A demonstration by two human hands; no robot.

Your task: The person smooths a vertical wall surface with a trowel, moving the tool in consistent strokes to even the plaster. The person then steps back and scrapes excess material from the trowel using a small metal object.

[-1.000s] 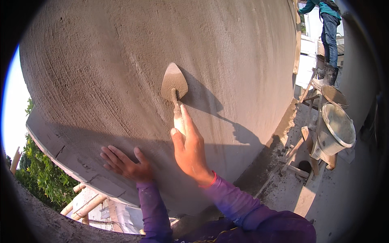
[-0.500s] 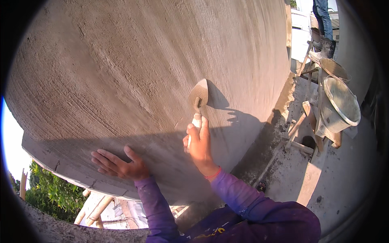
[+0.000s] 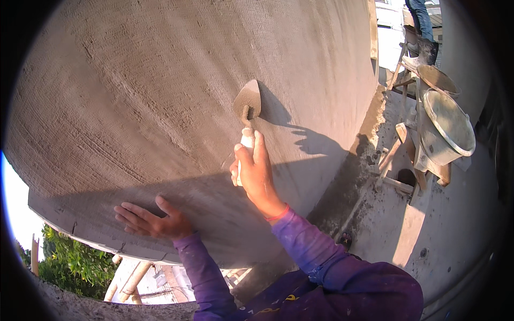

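Observation:
A curved plaster wall [image 3: 187,64] fills the middle, streaked and rough, its lower part in shadow. My right hand [image 3: 257,171], with a red band at the wrist, grips the pale handle of a pointed trowel [image 3: 247,99], its mortar-smeared blade at the wall's surface and casting a shadow rightward. My left hand [image 3: 150,219] lies with fingers spread against the shaded lower part of the wall, below and left of the trowel. Both forearms wear purple sleeves.
At the right, a wooden stand [image 3: 401,155] holds a mortar-stained bucket [image 3: 447,128], with another container [image 3: 436,80] behind. A person's jeans and boots [image 3: 423,29] show above them. At the lower left are leaves [image 3: 75,262] and bamboo poles [image 3: 134,281].
My right hand and the trowel have moved rightward since a second ago, and upward over the last half second. My left hand has shifted left. The view has shifted, cropping more of the other person.

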